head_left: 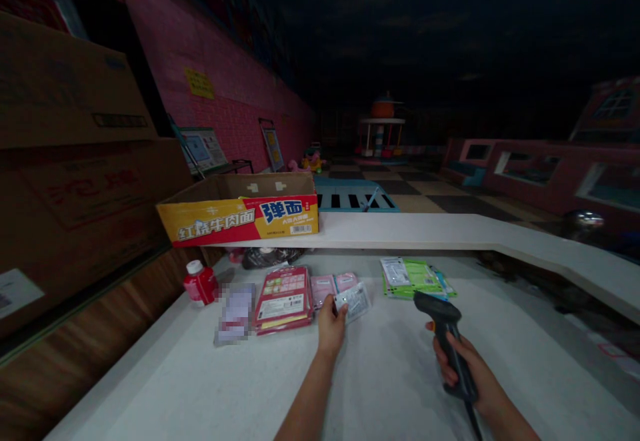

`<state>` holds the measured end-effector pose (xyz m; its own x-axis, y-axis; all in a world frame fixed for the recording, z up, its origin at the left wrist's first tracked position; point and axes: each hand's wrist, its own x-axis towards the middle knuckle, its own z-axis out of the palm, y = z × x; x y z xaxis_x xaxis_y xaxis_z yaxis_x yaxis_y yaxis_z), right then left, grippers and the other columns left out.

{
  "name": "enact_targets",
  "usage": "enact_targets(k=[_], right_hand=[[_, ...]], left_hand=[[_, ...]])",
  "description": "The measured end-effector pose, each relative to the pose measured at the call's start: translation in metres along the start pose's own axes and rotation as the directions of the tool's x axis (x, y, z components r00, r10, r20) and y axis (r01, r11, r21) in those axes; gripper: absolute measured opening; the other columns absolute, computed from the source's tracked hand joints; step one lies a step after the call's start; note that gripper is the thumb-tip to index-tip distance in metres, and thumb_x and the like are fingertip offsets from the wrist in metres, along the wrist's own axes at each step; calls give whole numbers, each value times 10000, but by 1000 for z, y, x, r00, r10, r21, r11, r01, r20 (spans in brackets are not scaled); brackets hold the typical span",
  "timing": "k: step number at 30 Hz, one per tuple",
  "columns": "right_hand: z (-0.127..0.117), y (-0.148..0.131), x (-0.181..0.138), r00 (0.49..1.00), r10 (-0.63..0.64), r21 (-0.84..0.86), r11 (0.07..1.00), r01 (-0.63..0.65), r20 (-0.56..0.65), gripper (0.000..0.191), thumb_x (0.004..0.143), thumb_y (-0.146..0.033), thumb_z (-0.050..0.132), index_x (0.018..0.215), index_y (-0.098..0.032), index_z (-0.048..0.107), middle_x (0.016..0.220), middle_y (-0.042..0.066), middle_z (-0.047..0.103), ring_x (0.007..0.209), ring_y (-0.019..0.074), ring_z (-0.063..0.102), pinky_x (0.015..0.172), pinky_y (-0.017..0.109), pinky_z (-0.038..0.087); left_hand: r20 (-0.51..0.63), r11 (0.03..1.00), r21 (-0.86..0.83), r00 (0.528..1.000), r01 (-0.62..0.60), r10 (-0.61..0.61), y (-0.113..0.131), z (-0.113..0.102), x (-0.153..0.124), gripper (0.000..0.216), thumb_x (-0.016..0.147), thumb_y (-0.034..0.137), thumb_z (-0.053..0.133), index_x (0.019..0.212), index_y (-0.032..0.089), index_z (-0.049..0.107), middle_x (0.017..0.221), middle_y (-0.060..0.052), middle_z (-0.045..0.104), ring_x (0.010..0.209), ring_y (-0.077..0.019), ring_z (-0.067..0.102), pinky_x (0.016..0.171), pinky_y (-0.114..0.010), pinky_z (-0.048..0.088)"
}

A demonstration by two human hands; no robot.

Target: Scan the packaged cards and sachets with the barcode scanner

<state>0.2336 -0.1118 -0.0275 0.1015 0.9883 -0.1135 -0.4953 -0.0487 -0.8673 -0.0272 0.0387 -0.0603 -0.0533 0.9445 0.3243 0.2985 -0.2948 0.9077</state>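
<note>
My left hand (pixel 333 326) pinches the edge of a small silvery packet (pixel 354 301) with printed text, just above the white counter (pixel 385 388). Right behind it lie pink packets (pixel 324 288), partly covered. In my right hand (pixel 463 364) is a black barcode scanner (pixel 447 324), gripped by its handle, its head pointing left and its cord running down. Beyond the scanner lies a pile of green packets (pixel 417 278) with a white label on top. Left of my left hand sits a stack of red flat packages (pixel 285 298) in clear plastic.
A red bottle (pixel 200 284) with a white cap and a blurred-out pale item (pixel 237 314) stand at the left. A yellow and red noodle carton (pixel 245 214) rests on the raised white ledge (pixel 400 229). Big brown boxes (pixel 75 94) are stacked at the far left.
</note>
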Motion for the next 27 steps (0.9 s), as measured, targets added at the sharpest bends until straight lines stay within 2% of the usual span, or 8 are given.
enact_targets(k=[6,12,15,20,24,27], right_hand=[[-20,5,6,996,-52,208,976,66,-72,349,834,-458,686,1051,-187,654,598,-44,545,382,56,424,369,182,365],[-16,0,6,994,-57,302,950,83,-93,335,817,-428,713,1024,-169,666,583,-48,533,384,45,403,368,164,349],[-14,-2,7,994,-49,328,941,78,-97,334,795,-425,735,998,-168,670,574,-50,531,382,45,397,362,162,347],[-19,-3,11,995,-46,401,913,79,-91,342,773,-414,760,994,-170,667,574,-56,529,386,38,382,370,157,355],[-24,-2,15,996,-35,448,891,71,-88,316,789,-396,746,1007,-186,658,581,-57,528,392,44,385,374,160,358],[-25,-1,18,997,-31,463,884,62,-75,296,795,-393,739,996,-191,659,584,-56,530,391,47,387,371,162,358]], left_hand=[[-13,1000,-19,1000,-21,20,2,0,1,264,789,456,557,767,194,537,642,27,503,612,-142,460,587,-244,351],[-101,998,-25,993,-65,62,15,-6,2,440,778,598,579,663,175,624,674,-19,557,689,-172,519,652,-274,410],[-84,994,-104,996,-22,13,20,-9,1,473,762,631,597,665,170,630,621,-7,552,626,-156,512,592,-260,400],[19,935,-344,996,89,-88,34,0,0,464,756,629,633,736,167,587,501,48,496,467,-99,455,480,-215,367],[183,824,-531,976,198,-116,57,27,7,469,694,597,713,805,171,553,617,29,597,535,-112,576,537,-233,482],[248,753,-604,959,263,-136,73,52,17,490,629,563,778,796,177,526,674,31,610,574,-122,623,550,-246,519]])
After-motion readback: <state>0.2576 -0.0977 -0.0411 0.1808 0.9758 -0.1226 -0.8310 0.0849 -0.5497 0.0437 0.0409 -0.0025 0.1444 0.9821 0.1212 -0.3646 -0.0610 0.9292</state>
